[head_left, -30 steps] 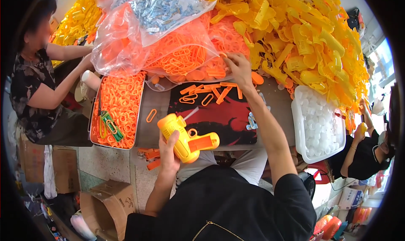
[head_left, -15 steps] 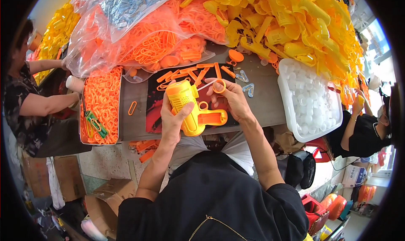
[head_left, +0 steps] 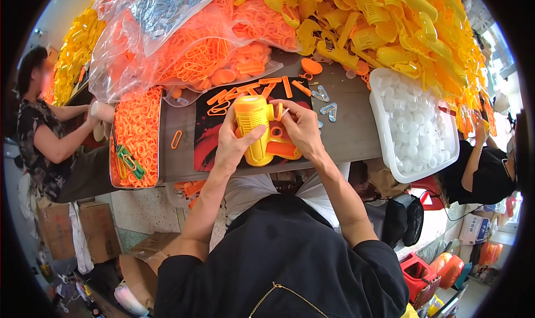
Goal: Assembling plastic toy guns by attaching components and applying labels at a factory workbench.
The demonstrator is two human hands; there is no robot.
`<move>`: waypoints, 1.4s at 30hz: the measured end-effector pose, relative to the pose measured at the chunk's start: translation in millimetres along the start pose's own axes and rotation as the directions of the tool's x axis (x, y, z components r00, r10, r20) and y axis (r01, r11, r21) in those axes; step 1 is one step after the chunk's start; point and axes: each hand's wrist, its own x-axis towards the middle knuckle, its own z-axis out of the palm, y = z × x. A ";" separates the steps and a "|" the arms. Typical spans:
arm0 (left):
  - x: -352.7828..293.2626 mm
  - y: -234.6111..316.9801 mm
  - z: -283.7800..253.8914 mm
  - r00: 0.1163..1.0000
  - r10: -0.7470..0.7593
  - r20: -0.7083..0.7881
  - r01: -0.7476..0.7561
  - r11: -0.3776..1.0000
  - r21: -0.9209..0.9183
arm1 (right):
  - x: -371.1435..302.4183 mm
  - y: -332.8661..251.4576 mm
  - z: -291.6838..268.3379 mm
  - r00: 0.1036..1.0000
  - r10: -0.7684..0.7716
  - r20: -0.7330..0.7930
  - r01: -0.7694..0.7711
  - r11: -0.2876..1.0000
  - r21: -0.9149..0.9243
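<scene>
My left hand point(head_left: 233, 138) is wrapped round a yellow plastic toy housing point(head_left: 257, 150), gun-shaped, with small vent holes and an orange strip along its handle. At the stub on the housing's right side, my right hand point(head_left: 304, 130) pinches an orange ring point(head_left: 278, 111) between thumb and fingers. The ring sits against the stub; whether it is fully seated I cannot tell. A thin white stick-like piece point(head_left: 286, 111) shows at those fingertips. Behind the housing, several orange strips point(head_left: 245, 88) and orange oval loops point(head_left: 218, 108) lie on a dark red-and-black mat point(head_left: 203, 145).
Left stands a box of orange rings point(head_left: 136, 134) with a green tool on top; right, a white tub point(head_left: 390, 170) of white caps. Bagged orange parts point(head_left: 195, 62) and heaped yellow shells point(head_left: 384, 34) fill the back. Co-workers sit at either side.
My right hand has brought the orange ring against the housing's side stub. The housing now stands more upright in my left hand. The person on the left has shifted position.
</scene>
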 end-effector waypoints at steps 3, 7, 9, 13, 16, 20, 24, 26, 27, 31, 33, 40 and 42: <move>11.2 -1.3 -5.2 0.996 0.009 0.087 -0.012 1.000 0.026 | -3.2 -13.7 0.2 0.994 -0.038 -0.103 0.007 0.957 -0.291; 16.8 -3.8 -7.9 0.996 -0.017 0.088 0.019 1.000 -0.021 | 0.1 2.5 -13.9 0.997 0.045 -0.065 -0.026 0.963 0.267; 17.2 -3.6 -9.0 0.994 -0.056 0.094 0.061 0.997 -0.051 | -0.8 2.9 -18.3 0.996 0.085 0.007 -0.083 0.947 0.311; 18.0 -9.0 -2.3 0.992 -0.061 0.108 0.070 0.994 -0.079 | 3.5 9.3 -18.1 0.999 0.048 0.017 -0.050 0.991 0.125; 19.7 -11.7 -1.7 0.991 -0.052 0.127 0.052 0.999 0.004 | 0.8 -12.6 -10.7 0.999 -0.022 -0.048 0.014 0.986 -0.169; 21.9 -13.1 5.3 0.987 0.068 0.147 -0.085 0.990 0.112 | -2.9 -20.7 -7.7 0.994 0.000 -0.109 -0.037 0.940 -0.339; 26.3 -13.7 11.0 0.972 0.130 0.196 -0.161 0.976 0.148 | -6.1 -14.7 -8.7 0.977 -0.135 -0.168 0.036 0.870 -0.492; 24.5 -10.2 16.4 0.977 0.109 0.185 -0.127 0.988 0.086 | -10.6 -16.6 -3.0 0.964 -0.190 -0.188 0.052 0.823 -0.565; 23.7 -9.1 19.2 0.981 0.089 0.175 -0.095 0.995 0.024 | -13.3 -17.4 1.6 0.947 -0.248 -0.202 0.066 0.770 -0.635; 26.2 -30.7 29.4 0.963 0.269 0.022 -0.270 0.962 0.038 | -22.6 -2.3 13.8 0.907 -0.403 -0.124 0.202 0.673 -0.711; 22.6 -35.2 31.5 0.969 0.249 0.004 -0.249 0.969 -0.011 | -19.5 3.2 6.4 0.950 -0.270 -0.160 0.188 0.898 -0.398; 25.2 -44.9 35.1 0.944 0.329 -0.037 -0.330 0.943 -0.034 | -20.5 23.8 7.6 0.974 -0.047 0.223 -0.022 0.954 0.298; 26.2 -47.9 32.9 0.939 0.342 -0.038 -0.343 0.939 -0.019 | -18.7 23.8 14.4 0.980 -0.097 0.174 0.036 0.945 0.325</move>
